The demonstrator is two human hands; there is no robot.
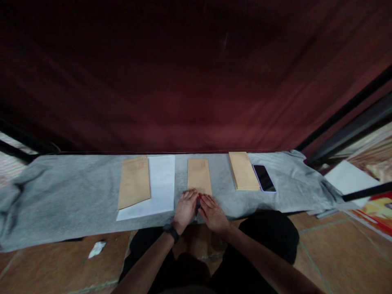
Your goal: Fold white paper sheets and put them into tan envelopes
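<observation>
A brown paper envelope (pixel 198 173) with a small reddish print near its far end lies lengthwise in front of me. My left hand (pixel 186 208), with a dark band on its wrist, rests on the envelope's near end, fingers stretched out. Beside it my right hand (pixel 212 213) lies with extended fingers on the same end, the fingertips of both hands nearly meeting. The hands cover the envelope's near edge. To the left, another stack of brown envelopes (pixel 134 183) partly overlaps white paper (pixel 162 183). A further stack of envelopes (pixel 244 171) sits to the right.
A grey cloth (pixel 76 196) covers the long narrow surface. A smartphone (pixel 264 178) lies right of the right-hand stack. Dark red fabric (pixel 183 102) hangs along the back. A crumpled white tissue (pixel 97 249) is on the tiled floor (pixel 45 265); printed sheets (pixel 376 212) lie at far right.
</observation>
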